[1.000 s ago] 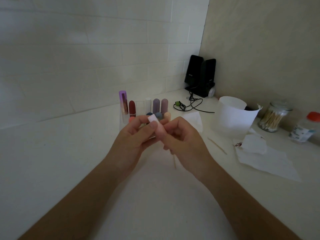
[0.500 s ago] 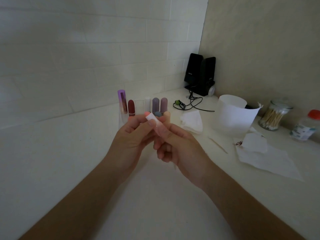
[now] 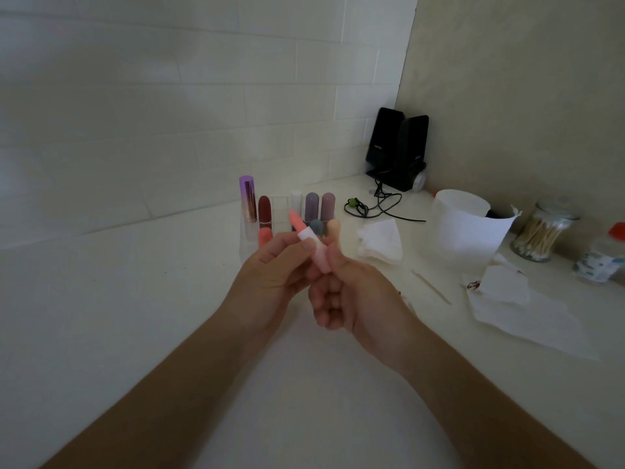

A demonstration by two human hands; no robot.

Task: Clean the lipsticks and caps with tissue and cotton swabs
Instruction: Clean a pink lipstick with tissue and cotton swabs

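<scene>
The left hand [image 3: 270, 275] and right hand [image 3: 351, 296] both pinch the pink lipstick [image 3: 318, 253] in curled fingers above the tabletop [image 3: 135, 299], tilted with its coral bullet wound out, likely to expose it for wiping. Behind it, a clear organiser [image 3: 248, 243] stands the other lipsticks [image 3: 263, 208] upright. A glass jar [image 3: 559, 216] at the right holds cotton swabs [image 3: 537, 236].

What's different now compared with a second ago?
The coral stick has risen out of the pale lipstick tube, which the left hand and right hand keep holding. The lipstick row, folded tissue and swab jar stayed put.
</scene>
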